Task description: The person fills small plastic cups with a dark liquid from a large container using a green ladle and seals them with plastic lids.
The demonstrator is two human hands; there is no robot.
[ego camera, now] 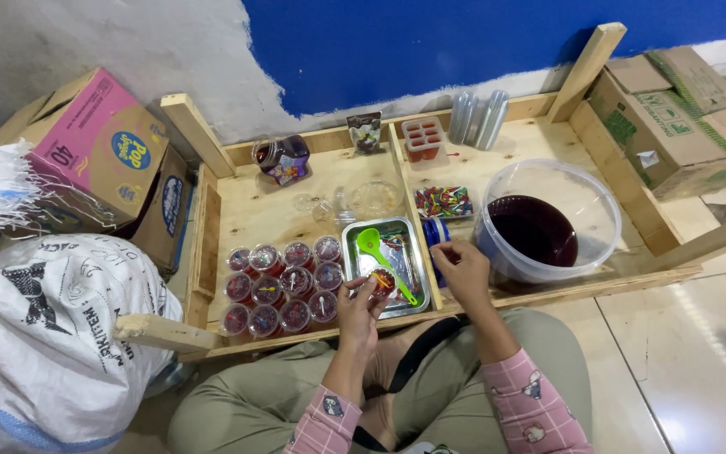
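My left hand [360, 313] holds a small clear cup of dark red jelly [382, 281] over the near end of a steel tray [361, 232]. A green ladle [371, 245] lies in that tray. My right hand [465, 271] hovers just right of the tray, fingers pinched, next to a blue-lidded item [436, 232]; what it holds is too small to tell. Left of the tray stand several filled jelly cups [282, 286] in rows on the wooden crate table [254, 206].
A large clear tub of dark red liquid [539, 227] stands at right. Behind are a tray of coloured bits [444, 202], a red mould [423, 139], stacked clear cups [479, 118], a jar [282, 158]. Cardboard boxes [670, 118] and a white sack [44, 328] flank the table.
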